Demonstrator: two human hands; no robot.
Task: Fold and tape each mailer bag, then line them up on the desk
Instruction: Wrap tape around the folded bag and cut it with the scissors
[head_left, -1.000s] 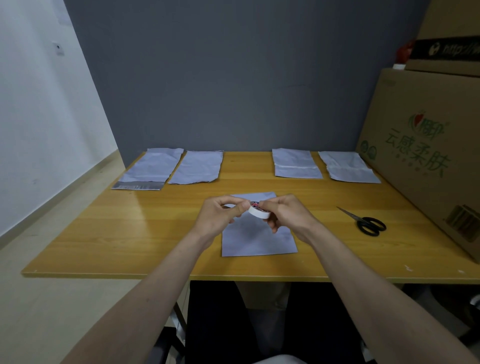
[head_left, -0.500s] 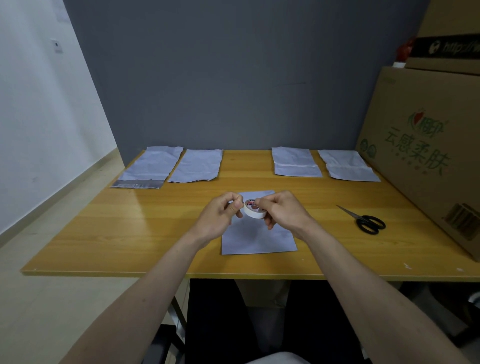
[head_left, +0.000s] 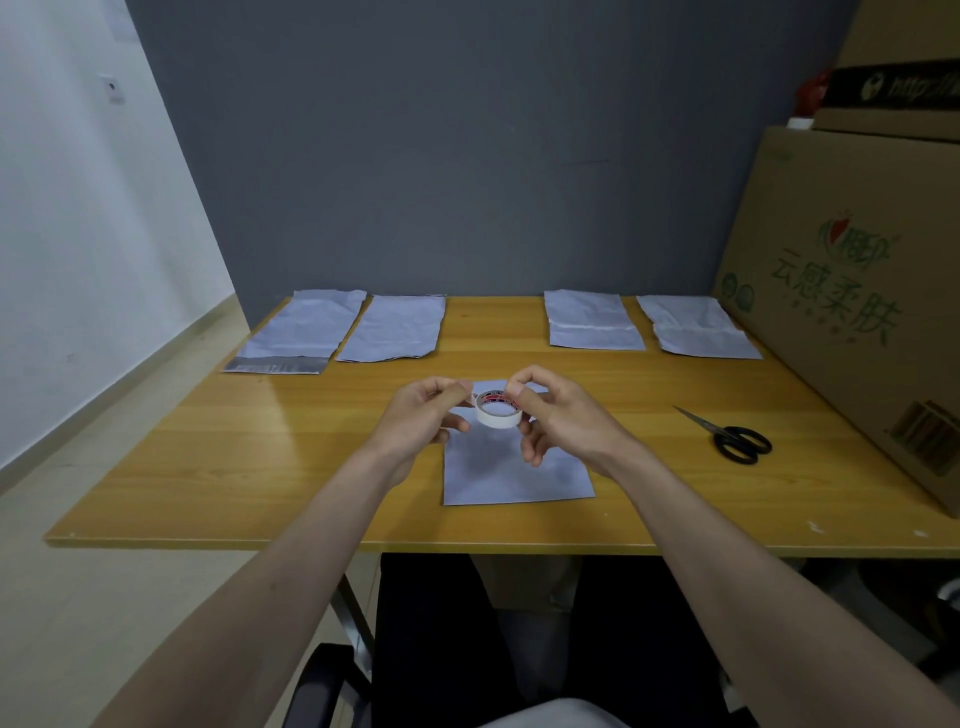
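A small packing or storage room: a wooden surface (head_left: 208, 467) against bare walls, stacked cardboard boxes (head_left: 852, 312), scissors (head_left: 737, 441).

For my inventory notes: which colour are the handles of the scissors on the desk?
Black, in the head view: the scissors have black handles and grey metal blades.

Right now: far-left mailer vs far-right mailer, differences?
The far-left mailer shows a grey strip along its near edge; the far-right mailer shows none. The far-left mailer looks longer; the far-right mailer shorter, with a crease across it. Both lie flat at the desk's far edge, untouched.
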